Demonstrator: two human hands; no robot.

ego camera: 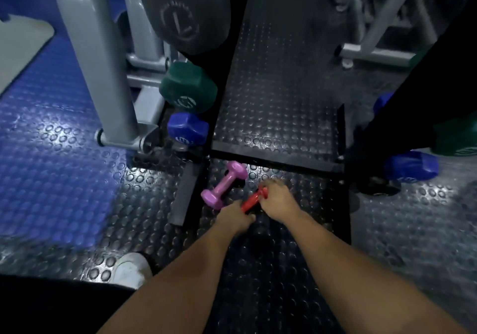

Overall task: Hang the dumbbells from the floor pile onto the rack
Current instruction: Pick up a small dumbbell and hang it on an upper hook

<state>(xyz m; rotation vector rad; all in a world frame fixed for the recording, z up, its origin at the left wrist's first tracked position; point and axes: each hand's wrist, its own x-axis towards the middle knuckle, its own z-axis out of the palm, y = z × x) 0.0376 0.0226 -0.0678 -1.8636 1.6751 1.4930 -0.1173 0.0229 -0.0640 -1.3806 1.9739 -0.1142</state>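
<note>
Gripping red dumbbell (254, 200) low over studded floor mat (258, 269): right hand (277, 200) curled round its far end, left hand (236, 217) closed round near end, only red handle showing between them. Pink dumbbell (224, 184) lying on floor just beyond left hand, touching neither hand. Farther out past left hand, rack (188, 117) holds blue dumbbell (188, 128), green dumbbell (188, 88) and grey dumbbell (184, 11) above it. White shoe (131, 269) well behind left hand.
</note>
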